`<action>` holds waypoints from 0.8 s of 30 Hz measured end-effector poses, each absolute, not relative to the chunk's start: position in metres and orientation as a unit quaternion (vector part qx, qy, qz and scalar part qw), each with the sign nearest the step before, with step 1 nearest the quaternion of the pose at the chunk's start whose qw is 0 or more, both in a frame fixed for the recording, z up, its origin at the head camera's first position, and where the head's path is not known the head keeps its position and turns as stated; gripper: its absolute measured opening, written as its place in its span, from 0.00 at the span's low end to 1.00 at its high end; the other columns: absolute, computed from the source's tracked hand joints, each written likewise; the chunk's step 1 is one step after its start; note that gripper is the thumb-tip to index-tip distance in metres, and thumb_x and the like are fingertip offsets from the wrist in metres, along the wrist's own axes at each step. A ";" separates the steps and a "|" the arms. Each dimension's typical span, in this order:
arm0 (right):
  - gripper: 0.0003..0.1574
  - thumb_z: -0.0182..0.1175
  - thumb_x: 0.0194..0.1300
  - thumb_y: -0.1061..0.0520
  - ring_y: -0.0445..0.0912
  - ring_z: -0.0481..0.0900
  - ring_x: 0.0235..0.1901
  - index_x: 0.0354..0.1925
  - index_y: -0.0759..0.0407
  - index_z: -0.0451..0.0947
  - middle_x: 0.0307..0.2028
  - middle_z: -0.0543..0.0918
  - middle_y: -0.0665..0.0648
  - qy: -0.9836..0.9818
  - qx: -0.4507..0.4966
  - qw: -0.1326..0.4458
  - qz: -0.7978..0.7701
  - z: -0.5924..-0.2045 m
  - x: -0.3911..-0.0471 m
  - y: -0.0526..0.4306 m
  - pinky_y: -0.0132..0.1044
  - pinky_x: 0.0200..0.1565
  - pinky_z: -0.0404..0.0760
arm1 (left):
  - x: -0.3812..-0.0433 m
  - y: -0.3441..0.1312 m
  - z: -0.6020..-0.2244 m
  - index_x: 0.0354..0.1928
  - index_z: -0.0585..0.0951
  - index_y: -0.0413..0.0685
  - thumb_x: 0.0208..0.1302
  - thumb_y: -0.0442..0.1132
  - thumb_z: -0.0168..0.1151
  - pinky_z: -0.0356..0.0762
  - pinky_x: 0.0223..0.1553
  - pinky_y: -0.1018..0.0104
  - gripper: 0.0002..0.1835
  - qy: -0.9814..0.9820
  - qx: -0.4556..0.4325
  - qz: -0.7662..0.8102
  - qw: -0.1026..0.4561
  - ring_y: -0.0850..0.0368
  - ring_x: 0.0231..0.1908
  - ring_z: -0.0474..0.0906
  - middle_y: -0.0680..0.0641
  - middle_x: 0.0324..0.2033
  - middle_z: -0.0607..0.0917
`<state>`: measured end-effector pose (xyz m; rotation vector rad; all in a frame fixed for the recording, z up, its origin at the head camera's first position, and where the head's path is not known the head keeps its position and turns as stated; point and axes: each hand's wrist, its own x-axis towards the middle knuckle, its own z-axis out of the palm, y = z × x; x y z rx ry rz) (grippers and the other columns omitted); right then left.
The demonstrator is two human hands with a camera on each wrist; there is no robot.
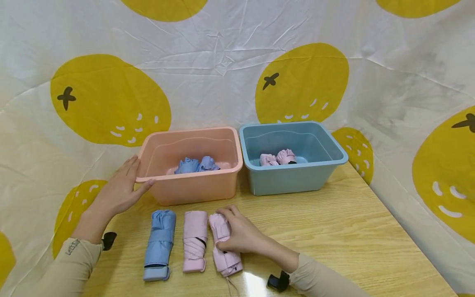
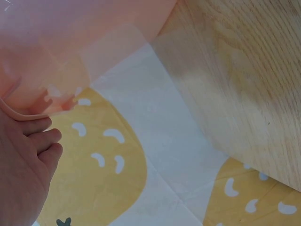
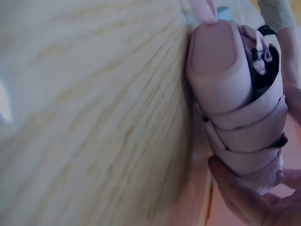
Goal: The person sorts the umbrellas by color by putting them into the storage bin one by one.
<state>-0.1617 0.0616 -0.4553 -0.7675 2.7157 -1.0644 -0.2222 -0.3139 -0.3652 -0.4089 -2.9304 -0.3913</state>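
The right hand (image 1: 243,235) curls its fingers round a folded pink umbrella (image 1: 224,244) lying near the front edge of the table (image 1: 334,231), a firm enough hold to lift it. The left hand (image 1: 120,189) rests flat, fingers straight, against the left rim of the pink bin (image 1: 193,167), apparently steadying it. Beside the held umbrella lie a second pink umbrella (image 1: 195,241) and a blue umbrella (image 1: 159,244), while the blue bin (image 1: 293,156) toward the back edge holds pink ones.
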 end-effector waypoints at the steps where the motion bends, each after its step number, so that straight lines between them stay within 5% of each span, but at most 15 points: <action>1: 0.60 0.80 0.46 0.46 0.50 0.79 0.57 0.75 0.48 0.67 0.68 0.70 0.55 0.896 -0.257 0.058 -0.356 -0.455 -0.161 0.062 0.42 0.54 0.82 | -0.222 -0.314 -0.365 0.81 0.42 0.30 0.77 0.65 0.50 0.49 0.74 0.28 0.53 -0.979 -0.136 -0.131 0.078 0.25 0.78 0.45 0.26 0.79 0.47; 8: 0.60 0.80 0.45 0.51 0.48 0.78 0.57 0.75 0.43 0.66 0.71 0.68 0.51 0.874 -0.275 0.026 -0.400 -0.445 -0.157 0.069 0.37 0.49 0.81 | -0.222 -0.315 -0.365 0.81 0.43 0.29 0.77 0.65 0.50 0.49 0.74 0.28 0.53 -0.979 -0.138 -0.128 0.080 0.25 0.77 0.46 0.25 0.79 0.47; 14: 0.59 0.81 0.46 0.56 0.49 0.76 0.61 0.74 0.50 0.67 0.71 0.65 0.52 0.845 -0.316 -0.039 -0.429 -0.436 -0.163 0.081 0.42 0.56 0.83 | -0.223 -0.314 -0.365 0.81 0.43 0.29 0.77 0.65 0.49 0.49 0.74 0.28 0.53 -0.979 -0.138 -0.127 0.079 0.25 0.77 0.45 0.26 0.79 0.47; 21: 0.58 0.80 0.46 0.67 0.54 0.75 0.59 0.74 0.54 0.68 0.72 0.64 0.58 0.784 -0.335 -0.078 -0.518 -0.416 -0.174 0.097 0.37 0.36 0.90 | -0.223 -0.313 -0.365 0.81 0.42 0.30 0.77 0.65 0.49 0.48 0.74 0.28 0.53 -0.980 -0.135 -0.128 0.075 0.25 0.78 0.45 0.26 0.80 0.46; 24: 0.58 0.79 0.46 0.70 0.57 0.75 0.60 0.74 0.57 0.67 0.72 0.63 0.60 0.766 -0.342 -0.102 -0.534 -0.405 -0.180 0.106 0.37 0.37 0.90 | -0.223 -0.313 -0.364 0.81 0.42 0.30 0.77 0.65 0.49 0.49 0.74 0.28 0.53 -0.980 -0.133 -0.129 0.074 0.25 0.78 0.45 0.26 0.80 0.46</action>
